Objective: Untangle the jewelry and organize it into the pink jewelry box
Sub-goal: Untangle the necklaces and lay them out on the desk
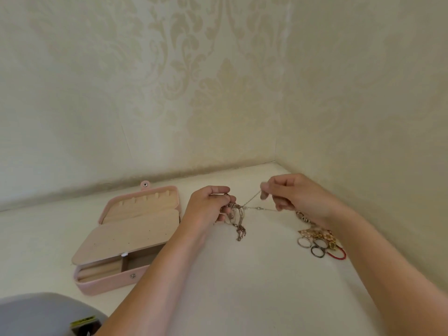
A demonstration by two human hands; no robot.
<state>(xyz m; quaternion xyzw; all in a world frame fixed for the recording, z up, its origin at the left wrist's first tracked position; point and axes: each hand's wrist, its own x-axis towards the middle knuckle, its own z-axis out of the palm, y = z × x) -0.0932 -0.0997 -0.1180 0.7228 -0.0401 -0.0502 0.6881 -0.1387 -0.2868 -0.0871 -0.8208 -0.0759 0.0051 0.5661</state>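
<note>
**On the table (242, 287): jewelry box (126, 238) left, chains (237, 215) middle, rings (320, 242) right**

The chains hang between the left hand (206, 209) and the right hand (295, 192). The rings lie beside the right wrist, well apart from the jewelry box.

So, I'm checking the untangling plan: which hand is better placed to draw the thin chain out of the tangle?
Probably right: the right hand pinches the thin chain, stretched away from the tangle, while the left hand grips the tangle itself and can anchor it.
</note>
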